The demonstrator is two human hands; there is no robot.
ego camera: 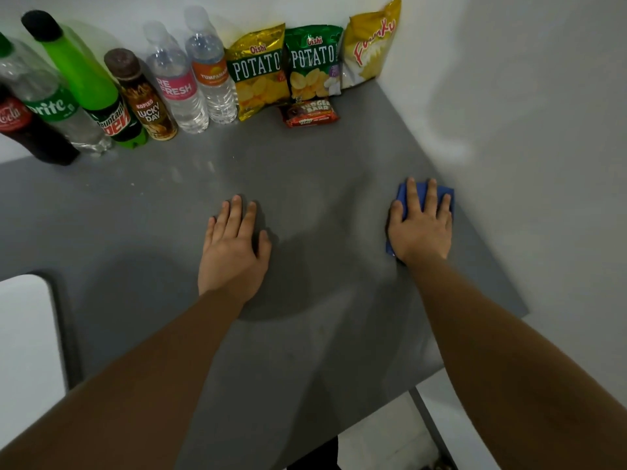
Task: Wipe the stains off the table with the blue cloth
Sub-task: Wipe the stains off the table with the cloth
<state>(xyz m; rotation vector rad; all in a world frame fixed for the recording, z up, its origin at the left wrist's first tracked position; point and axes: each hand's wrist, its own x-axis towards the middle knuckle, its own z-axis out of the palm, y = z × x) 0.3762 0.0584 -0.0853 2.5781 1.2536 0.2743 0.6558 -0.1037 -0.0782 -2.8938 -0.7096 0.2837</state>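
A folded blue cloth (443,194) lies on the grey table (305,351) close to its right edge by the wall. My right hand (420,228) presses flat on top of the cloth, fingers spread, covering most of it. My left hand (234,245) rests flat on the bare table surface near the middle, palm down, holding nothing. Faint pale smears (193,171) show on the table beyond my left hand.
Several drink bottles (101,96) stand along the back left by the wall. Three chip bags (312,62) lean on the wall at the back, with a small snack bar packet (309,113) in front. A white chair seat (27,334) sits at the left.
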